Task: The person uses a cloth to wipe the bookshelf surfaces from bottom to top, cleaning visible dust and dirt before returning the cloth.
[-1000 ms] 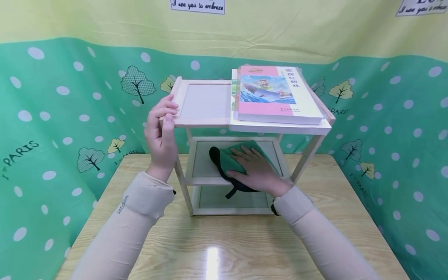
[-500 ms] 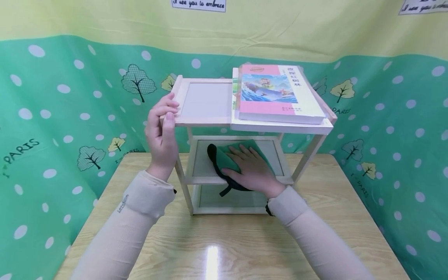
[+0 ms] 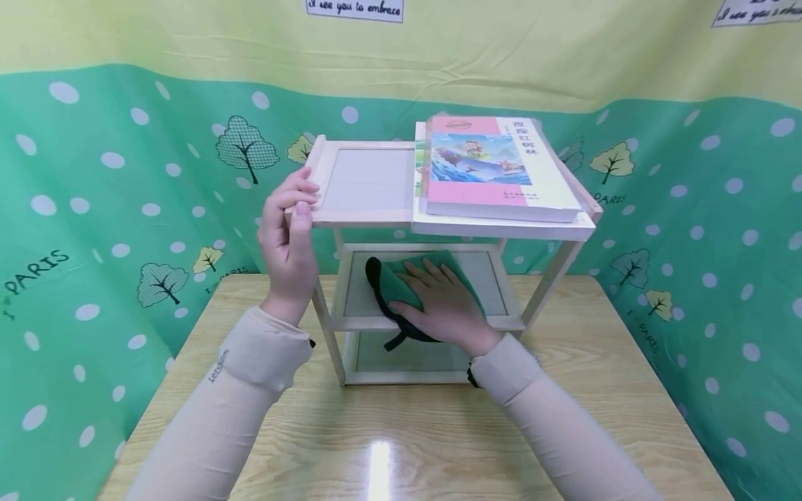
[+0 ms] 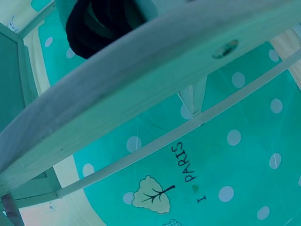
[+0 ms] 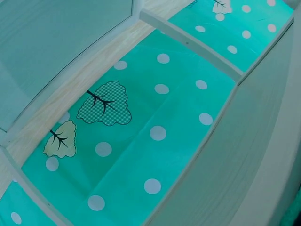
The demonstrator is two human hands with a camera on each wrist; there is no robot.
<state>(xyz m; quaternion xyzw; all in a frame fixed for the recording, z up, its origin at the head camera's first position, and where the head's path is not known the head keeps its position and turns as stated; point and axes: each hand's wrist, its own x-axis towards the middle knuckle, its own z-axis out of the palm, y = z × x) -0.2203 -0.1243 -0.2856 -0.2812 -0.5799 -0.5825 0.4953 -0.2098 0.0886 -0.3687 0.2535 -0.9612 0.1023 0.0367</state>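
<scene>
A three-tier pale wooden shelf [image 3: 363,323] stands on the table. My left hand [image 3: 289,243] grips the left end of its top tier, thumb at the front and fingers over the side rail. On the middle tier lies a green cloth [image 3: 395,287] with a black edge and a black strap hanging over the front. My right hand [image 3: 441,299] presses flat on that cloth, fingers spread. The left wrist view shows a shelf rail [image 4: 141,70] close up; in the right wrist view are shelf panels [image 5: 235,155], with the hand itself out of sight.
Two stacked books [image 3: 482,170], the upper one pink and white, lie on the right part of the top tier. Beneath the shelf is a light wood table [image 3: 313,431]. A green and yellow patterned curtain [image 3: 156,139] hangs behind and at both sides.
My right hand and the green cloth under it have slid to the left along the middle tier. My left hand keeps its grip on the top tier, and the books have not moved.
</scene>
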